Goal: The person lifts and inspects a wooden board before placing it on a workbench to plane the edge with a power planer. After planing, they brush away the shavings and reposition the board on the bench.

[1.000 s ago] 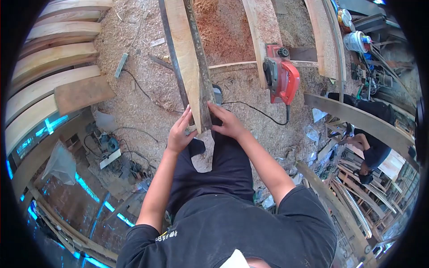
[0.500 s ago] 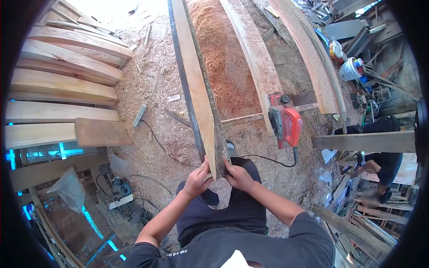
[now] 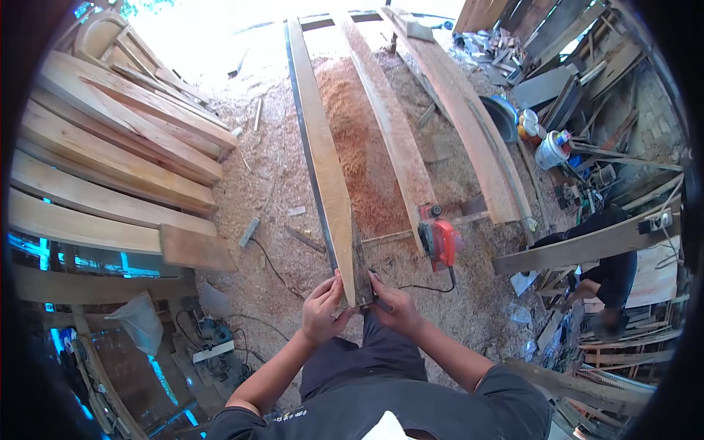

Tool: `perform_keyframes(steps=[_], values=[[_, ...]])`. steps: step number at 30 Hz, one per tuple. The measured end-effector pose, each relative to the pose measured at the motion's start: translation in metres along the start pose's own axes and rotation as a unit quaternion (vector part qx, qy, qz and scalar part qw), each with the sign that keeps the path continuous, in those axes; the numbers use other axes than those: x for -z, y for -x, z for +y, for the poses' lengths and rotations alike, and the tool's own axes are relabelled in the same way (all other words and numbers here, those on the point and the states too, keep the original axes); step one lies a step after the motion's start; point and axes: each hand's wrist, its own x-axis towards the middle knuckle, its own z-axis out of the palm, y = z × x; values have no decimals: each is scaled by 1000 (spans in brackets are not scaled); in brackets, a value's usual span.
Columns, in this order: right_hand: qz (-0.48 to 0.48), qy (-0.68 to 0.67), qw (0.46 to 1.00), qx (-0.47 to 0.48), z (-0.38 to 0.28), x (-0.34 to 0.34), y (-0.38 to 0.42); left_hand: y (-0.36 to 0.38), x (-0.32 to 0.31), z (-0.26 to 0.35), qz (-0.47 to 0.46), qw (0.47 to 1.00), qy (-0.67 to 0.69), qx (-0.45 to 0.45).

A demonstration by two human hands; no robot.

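Observation:
A long timber plank [image 3: 328, 169] with a pale top face and dark edges runs from the far end of the work area to just before my body. My left hand [image 3: 323, 308] grips the left side of its near end, thumb toward the tip. On the right side, my right hand [image 3: 394, 308] holds the same end, fingers against the dark, bark-like edge. Right of it lies a second plank [image 3: 389, 125], with a red power planer [image 3: 441, 240] resting at its near end.
Stacked boards [image 3: 110, 158] fill the left side. A third wide plank [image 3: 469, 125] lies further right, near a white bucket [image 3: 551, 150]. Shavings [image 3: 282, 227] and a cable cover the ground. At the right, another person [image 3: 616, 282] bends over scrap wood.
The view has tilted up and shifted, showing more of the planks' far ends. Both hands remain at the plank's near end, which now points slightly more to the right.

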Motion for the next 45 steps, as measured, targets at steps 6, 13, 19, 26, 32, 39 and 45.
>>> perform_keyframes(steps=[6,13,19,26,32,39,45], values=[[72,22,996,56,-86,31,-54,-47,70,58,87,992,-75,-49],[192,37,964,179,-164,64,-139,-124,130,119,249,965,-47,-61],[156,-145,956,201,-203,120,-214,-200,187,168,290,956,0,-53],[154,-58,951,263,-234,168,-253,-250,206,196,328,940,90,-19],[185,-53,933,303,-237,177,-273,-253,211,155,238,948,107,-184],[193,-67,930,307,-243,169,-278,-247,216,163,182,951,241,-68],[198,-105,930,292,-241,164,-279,-254,216,159,182,954,192,-142]])
